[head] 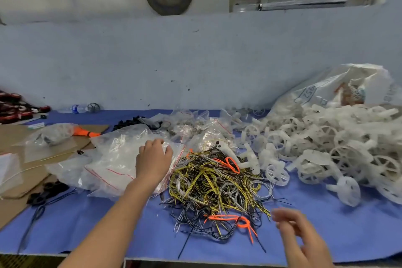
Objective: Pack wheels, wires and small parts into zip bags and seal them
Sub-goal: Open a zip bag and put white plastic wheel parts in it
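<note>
1. Left hand [153,159]: fingers curled down onto the heap of clear zip bags [113,159] with red seal strips; whether it pinches a bag cannot be told.
2. Right hand [300,235]: blurred, fingers spread apart, holding nothing, just beside the wire pile.
3. Tangle of yellow, black and grey wires [217,183], with orange cords, at the centre of the blue table cover [108,224].
4. White plastic wheels [326,148] heaped to the right, spilling from a printed sack [339,87].

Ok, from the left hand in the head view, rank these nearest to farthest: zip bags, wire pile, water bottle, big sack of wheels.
1. Zip bags: under the left hand.
2. Wire pile: just to its right.
3. Water bottle: far left, by the wall.
4. Big sack: far right.
</note>
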`<control>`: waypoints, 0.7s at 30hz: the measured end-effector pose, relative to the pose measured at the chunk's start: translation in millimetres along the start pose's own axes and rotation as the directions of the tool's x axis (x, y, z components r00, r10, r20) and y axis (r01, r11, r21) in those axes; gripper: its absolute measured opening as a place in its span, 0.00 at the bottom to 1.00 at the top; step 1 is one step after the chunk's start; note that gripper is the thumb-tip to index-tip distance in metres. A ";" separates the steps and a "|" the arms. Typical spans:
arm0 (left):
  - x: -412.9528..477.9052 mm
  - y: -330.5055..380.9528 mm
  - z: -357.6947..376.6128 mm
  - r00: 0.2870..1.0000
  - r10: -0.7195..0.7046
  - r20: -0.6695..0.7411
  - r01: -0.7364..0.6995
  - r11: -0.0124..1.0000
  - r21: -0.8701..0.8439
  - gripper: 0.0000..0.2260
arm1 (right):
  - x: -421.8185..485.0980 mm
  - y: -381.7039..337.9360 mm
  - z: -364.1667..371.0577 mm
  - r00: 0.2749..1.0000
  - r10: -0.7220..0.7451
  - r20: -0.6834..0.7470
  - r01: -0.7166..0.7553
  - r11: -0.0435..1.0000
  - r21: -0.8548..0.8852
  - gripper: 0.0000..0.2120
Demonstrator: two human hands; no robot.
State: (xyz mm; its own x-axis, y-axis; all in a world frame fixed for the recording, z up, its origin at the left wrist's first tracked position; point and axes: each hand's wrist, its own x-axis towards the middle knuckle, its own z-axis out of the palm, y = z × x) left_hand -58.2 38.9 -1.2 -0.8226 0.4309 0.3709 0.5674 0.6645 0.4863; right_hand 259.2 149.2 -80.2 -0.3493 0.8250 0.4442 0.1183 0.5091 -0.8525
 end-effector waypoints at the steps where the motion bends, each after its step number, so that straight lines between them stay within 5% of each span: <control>1: 13.6 -2.8 10.0 0.990 -0.034 0.137 0.012 0.987 0.159 0.22 | 6.2 -22.0 21.2 0.998 -0.054 0.028 0.054 0.998 -0.016 0.21; 5: 25.1 -26.9 50.4 0.936 -0.041 0.349 -0.130 0.881 0.455 0.23 | 47.2 -60.7 70.0 0.957 -0.161 0.240 0.160 0.987 0.026 0.13; 9: 34.1 -39.9 55.8 0.971 0.034 0.236 -0.136 0.892 0.431 0.11 | 82.7 -73.9 96.7 0.935 -0.232 0.268 0.245 0.969 -0.015 0.09; 15: 48.1 -40.3 38.9 0.994 0.103 0.031 -0.107 0.971 0.213 0.07 | 105.7 -74.6 112.2 0.940 -0.144 0.308 0.143 0.989 0.025 0.09; 19: 47.5 -35.9 49.5 0.944 -0.018 0.329 -0.087 0.950 0.301 0.20 | 106.8 -76.5 116.1 0.946 -0.108 0.305 0.096 0.994 0.055 0.10; 21: 40.9 -40.9 64.0 0.918 -0.078 0.388 -0.089 0.914 0.396 0.17 | 106.2 -74.7 116.1 0.947 -0.091 0.308 0.080 0.996 0.049 0.09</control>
State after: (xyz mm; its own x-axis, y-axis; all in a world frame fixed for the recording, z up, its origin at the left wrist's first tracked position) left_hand -117.3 68.4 -56.6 -0.8143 0.5804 -0.0041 0.5773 0.8107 0.0976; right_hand 105.3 170.4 -1.3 -0.6275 0.6597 0.4136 0.0446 0.5607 -0.8268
